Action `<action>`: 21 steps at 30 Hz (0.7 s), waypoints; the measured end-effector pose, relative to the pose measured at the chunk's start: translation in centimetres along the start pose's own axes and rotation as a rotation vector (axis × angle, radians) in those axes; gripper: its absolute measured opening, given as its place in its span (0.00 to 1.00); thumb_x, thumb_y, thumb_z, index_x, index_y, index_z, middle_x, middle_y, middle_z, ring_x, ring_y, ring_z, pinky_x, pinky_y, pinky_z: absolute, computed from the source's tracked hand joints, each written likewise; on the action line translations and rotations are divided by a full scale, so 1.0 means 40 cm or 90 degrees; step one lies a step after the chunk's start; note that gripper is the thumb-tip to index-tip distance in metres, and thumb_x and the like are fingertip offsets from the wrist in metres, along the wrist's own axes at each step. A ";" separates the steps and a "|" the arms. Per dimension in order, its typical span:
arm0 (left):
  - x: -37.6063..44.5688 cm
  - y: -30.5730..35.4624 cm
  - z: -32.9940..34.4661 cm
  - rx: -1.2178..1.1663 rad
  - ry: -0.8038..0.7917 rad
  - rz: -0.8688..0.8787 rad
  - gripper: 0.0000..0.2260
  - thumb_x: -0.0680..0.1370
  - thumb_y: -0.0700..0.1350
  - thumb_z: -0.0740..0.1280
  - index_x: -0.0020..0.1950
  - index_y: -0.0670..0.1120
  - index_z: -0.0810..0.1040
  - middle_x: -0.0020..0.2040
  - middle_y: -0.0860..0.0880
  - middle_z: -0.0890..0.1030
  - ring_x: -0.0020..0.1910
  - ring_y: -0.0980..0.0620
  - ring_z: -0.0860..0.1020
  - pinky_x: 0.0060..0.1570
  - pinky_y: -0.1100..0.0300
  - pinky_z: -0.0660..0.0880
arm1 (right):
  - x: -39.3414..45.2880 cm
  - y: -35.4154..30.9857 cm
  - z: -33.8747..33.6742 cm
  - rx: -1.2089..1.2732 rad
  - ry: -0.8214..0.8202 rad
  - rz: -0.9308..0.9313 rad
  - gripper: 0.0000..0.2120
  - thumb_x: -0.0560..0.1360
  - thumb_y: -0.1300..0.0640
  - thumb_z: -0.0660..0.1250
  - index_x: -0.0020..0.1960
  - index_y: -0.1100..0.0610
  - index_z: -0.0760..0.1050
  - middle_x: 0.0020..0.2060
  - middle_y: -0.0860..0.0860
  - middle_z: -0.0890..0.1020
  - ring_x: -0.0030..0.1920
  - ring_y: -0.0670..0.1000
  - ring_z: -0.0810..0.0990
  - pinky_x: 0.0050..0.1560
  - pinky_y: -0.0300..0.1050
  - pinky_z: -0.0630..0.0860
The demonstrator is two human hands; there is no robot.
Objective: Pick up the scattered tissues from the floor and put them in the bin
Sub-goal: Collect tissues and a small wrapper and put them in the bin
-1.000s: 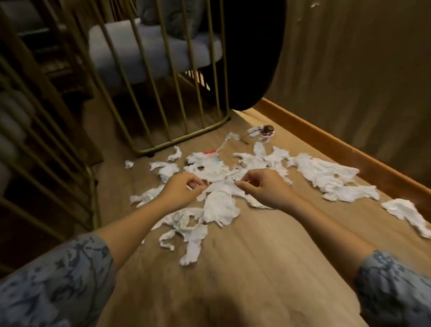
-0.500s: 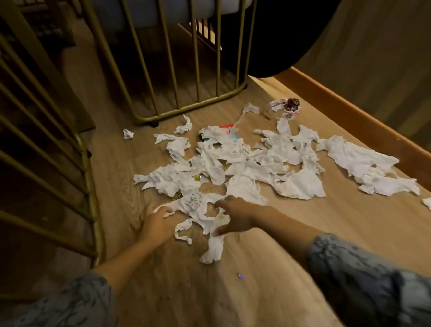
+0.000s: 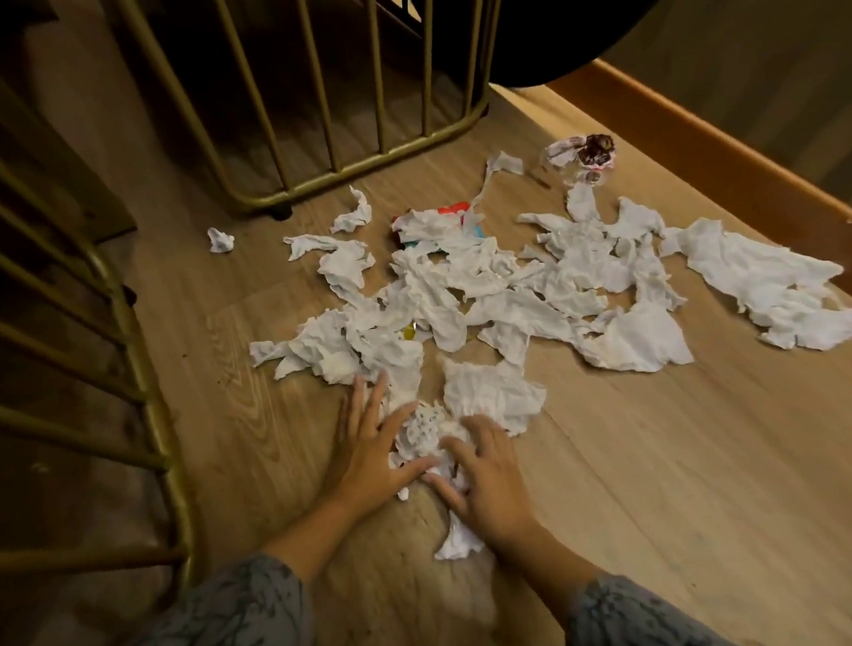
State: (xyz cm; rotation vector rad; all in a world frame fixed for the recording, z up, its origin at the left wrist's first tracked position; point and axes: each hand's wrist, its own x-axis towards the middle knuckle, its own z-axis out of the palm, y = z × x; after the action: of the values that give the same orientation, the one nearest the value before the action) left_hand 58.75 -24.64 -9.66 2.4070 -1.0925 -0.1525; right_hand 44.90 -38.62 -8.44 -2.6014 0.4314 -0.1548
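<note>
Several torn white tissues [image 3: 492,288] lie spread over the wooden floor [image 3: 677,481]. My left hand [image 3: 367,443] lies flat with spread fingers on the left side of a small bunched clump of tissue [image 3: 424,429] at the near edge of the pile. My right hand [image 3: 485,475] presses on the clump's right side, fingers curled over it, and a strip of tissue [image 3: 459,542] sticks out under its palm. The clump is squeezed between both hands and rests on the floor. No bin is in view.
A gold metal railing [image 3: 343,177] stands behind the pile, and another railing [image 3: 140,373] curves along the left. A wooden skirting board [image 3: 734,150] runs along the right wall. A crumpled wrapper [image 3: 586,152] lies at the far right, and a red and blue packet [image 3: 449,215] shows under the tissues.
Both hands have drawn back from the middle of the pile to its near edge and closed in toward each other, bunching tissue between them. The camera has tilted further down.
</note>
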 end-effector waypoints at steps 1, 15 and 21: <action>-0.003 0.001 0.007 -0.010 0.025 0.023 0.28 0.72 0.66 0.64 0.66 0.51 0.73 0.75 0.45 0.62 0.77 0.44 0.51 0.73 0.46 0.55 | -0.019 0.010 0.002 0.026 0.033 -0.011 0.16 0.78 0.39 0.62 0.51 0.51 0.77 0.61 0.56 0.74 0.62 0.55 0.71 0.60 0.49 0.69; -0.028 0.030 -0.081 -0.285 0.286 -0.161 0.12 0.67 0.43 0.66 0.50 0.48 0.76 0.43 0.51 0.73 0.40 0.59 0.72 0.40 0.73 0.71 | 0.036 0.064 -0.125 0.290 0.187 0.356 0.19 0.74 0.65 0.65 0.64 0.57 0.74 0.54 0.50 0.76 0.50 0.47 0.74 0.49 0.38 0.69; 0.049 0.122 -0.161 -0.465 0.426 -0.320 0.15 0.70 0.31 0.60 0.40 0.47 0.83 0.44 0.55 0.82 0.40 0.65 0.79 0.41 0.73 0.74 | 0.077 0.057 -0.193 0.397 0.235 0.335 0.17 0.77 0.62 0.54 0.40 0.59 0.81 0.39 0.55 0.83 0.40 0.52 0.79 0.39 0.44 0.73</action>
State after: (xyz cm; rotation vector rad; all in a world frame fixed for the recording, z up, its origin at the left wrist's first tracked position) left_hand 58.65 -26.35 -1.52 1.7827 -0.0743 0.0807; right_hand 45.74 -45.02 -2.73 -1.7794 0.9986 -0.4986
